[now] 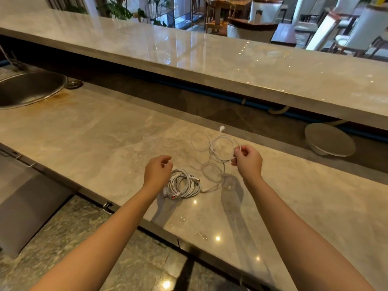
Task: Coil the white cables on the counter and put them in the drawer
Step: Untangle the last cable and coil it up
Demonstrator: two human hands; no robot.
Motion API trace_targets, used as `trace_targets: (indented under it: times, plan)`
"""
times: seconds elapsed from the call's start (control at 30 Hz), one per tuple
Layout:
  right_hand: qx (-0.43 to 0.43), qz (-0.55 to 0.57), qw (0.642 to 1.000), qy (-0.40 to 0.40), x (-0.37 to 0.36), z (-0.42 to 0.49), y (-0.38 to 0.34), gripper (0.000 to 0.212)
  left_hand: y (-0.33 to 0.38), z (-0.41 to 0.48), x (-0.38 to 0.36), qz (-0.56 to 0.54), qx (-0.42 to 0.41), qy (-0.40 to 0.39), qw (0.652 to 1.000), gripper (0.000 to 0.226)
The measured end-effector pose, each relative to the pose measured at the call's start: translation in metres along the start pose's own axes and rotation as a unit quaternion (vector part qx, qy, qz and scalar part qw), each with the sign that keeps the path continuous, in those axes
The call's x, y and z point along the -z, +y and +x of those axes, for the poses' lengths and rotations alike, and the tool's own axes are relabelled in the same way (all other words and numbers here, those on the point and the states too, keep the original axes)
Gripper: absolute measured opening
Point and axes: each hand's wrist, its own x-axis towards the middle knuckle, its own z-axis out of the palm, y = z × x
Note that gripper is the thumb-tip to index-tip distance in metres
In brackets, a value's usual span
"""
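Observation:
A thin white cable (222, 149) hangs in a loop above the marble counter (105, 139), pinched in my right hand (248, 159). Its plug end sticks up at the back, and its tail trails down to the counter. My left hand (157, 172) hovers just left of a coiled bundle of white cables (183, 183) lying on the counter, fingers loosely curled, holding nothing that I can see. No drawer is clearly in view.
A round metal sink (29, 89) is set into the counter at far left. A raised marble bar top (231, 64) runs along the back. A grey round dish (329, 139) sits under it at right. Chairs stand beyond.

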Motion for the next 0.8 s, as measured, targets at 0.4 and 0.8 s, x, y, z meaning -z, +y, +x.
trace_targets:
  times: [0.4, 0.8]
  plan:
    - [0.127, 0.065, 0.986, -0.087, 0.048, -0.034, -0.089, 0.007, 0.159, -0.01, -0.007, -0.153, -0.022, -0.061, 0.986, 0.02]
    - [0.036, 0.154, 0.961, -0.226, 0.071, -0.043, -0.103, 0.025, 0.171, -0.022, 0.0, -0.166, 0.008, -0.097, 0.981, 0.003]
